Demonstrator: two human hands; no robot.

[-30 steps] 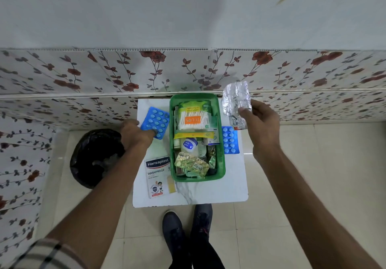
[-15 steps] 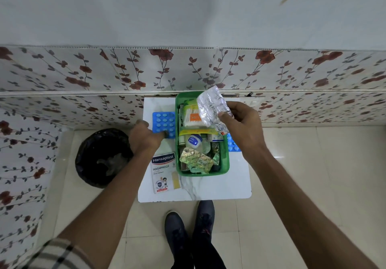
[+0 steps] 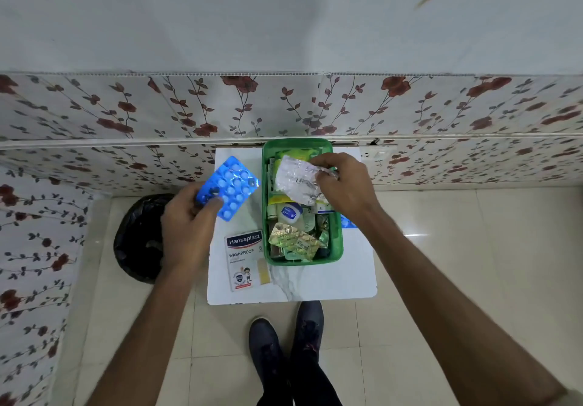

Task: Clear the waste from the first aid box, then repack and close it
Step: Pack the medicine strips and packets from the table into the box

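The green first aid box [image 3: 337, 249] stands lidless on a small white table [image 3: 331, 282], packed with a small white jar [image 3: 290, 212], a gold blister strip [image 3: 295, 241] and other packets. My right hand [image 3: 342, 186] holds a silver blister strip [image 3: 298, 180] low over the box's far half. My left hand [image 3: 186, 225] grips a blue blister strip [image 3: 232, 186], lifted and tilted above the table's left side. A Hansaplast plaster packet [image 3: 244, 259] lies flat on the table left of the box.
A black-lined waste bin [image 3: 138, 238] sits on the floor left of the table, partly behind my left hand. Another blue strip [image 3: 348, 222] peeks out right of the box. A floral-panelled wall [image 3: 284, 106] backs the table. My shoes [image 3: 287, 339] stand at its near edge.
My right hand has brought the silver strip from right of the box down and left over its contents. My left hand has lifted the blue strip off the table and tilted it.
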